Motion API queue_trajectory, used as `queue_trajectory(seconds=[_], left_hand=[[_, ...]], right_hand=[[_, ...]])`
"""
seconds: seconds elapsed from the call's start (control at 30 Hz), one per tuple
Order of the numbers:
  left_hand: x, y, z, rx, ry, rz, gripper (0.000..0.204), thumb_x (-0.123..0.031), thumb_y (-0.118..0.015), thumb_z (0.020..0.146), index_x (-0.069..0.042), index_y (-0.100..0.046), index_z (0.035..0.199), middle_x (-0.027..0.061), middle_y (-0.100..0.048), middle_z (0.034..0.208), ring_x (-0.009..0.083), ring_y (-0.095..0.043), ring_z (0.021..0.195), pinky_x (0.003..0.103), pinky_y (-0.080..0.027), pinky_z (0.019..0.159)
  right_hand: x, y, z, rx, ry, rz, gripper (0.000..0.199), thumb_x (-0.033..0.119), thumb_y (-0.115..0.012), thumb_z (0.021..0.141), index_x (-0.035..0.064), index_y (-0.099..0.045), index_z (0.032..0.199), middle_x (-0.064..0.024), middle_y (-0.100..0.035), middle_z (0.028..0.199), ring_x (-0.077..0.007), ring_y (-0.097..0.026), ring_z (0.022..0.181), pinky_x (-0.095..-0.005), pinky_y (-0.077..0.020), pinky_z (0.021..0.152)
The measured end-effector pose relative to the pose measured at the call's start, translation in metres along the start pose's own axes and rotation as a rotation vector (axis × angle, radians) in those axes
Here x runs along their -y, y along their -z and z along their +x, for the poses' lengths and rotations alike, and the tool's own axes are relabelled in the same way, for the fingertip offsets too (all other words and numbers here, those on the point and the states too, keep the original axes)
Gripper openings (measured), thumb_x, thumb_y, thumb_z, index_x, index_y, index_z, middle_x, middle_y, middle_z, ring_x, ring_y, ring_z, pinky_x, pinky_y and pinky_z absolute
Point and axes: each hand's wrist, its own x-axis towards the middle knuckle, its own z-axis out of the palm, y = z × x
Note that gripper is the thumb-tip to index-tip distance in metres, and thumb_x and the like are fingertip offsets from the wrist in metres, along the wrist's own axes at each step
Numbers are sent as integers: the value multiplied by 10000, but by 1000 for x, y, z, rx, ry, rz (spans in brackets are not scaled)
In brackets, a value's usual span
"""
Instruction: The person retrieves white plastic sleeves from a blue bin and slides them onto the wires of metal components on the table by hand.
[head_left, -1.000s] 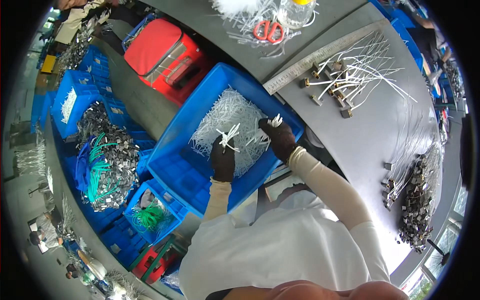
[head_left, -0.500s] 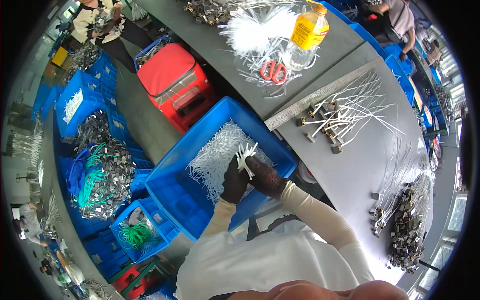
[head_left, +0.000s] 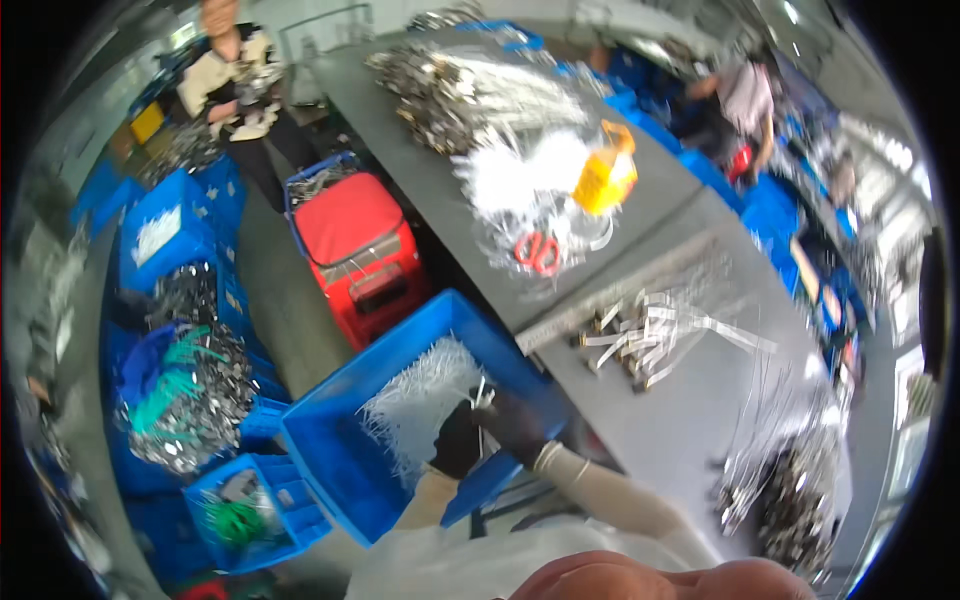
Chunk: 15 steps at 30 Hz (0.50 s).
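Table (head_left: 440, 205) stands cluttered between the blue bin (head_left: 345, 475) and a co-worker (head_left: 746, 102).

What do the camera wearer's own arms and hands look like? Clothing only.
Left hand and right hand: dark gloves; blur hides any markings. Forearms: long, close-fitting cream cloth sleeves, gathered cuff at the right wrist. No cables visible.

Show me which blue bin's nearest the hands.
The large blue bin of white strips, beneath the left hand and right hand; other bins stand farther off.
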Motion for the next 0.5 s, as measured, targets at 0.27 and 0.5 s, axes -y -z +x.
queue_trajectory(seconds=[0.27,0.5], left_hand=[[-15,2,12,-1,96,18,305,-192,-598,887,-28,-615,1143,210,-637,1113,364,-607,1034,423,-480,892],[-57,42,44,-106,551,-284,209,-199,-634,902,-30,-618,1025,147,-684,935,279,-672,873,375,-508,726]], right_hand=[[-51,30,10,97,178,-724,314,48,-529,898,122,-633,1185,-58,-621,799,-209,-614,790,-315,-496,717],[-11,48,14,10,217,-957,393,210,-600,832,119,-584,1214,-171,-671,849,-326,-665,810,-434,-536,693]])
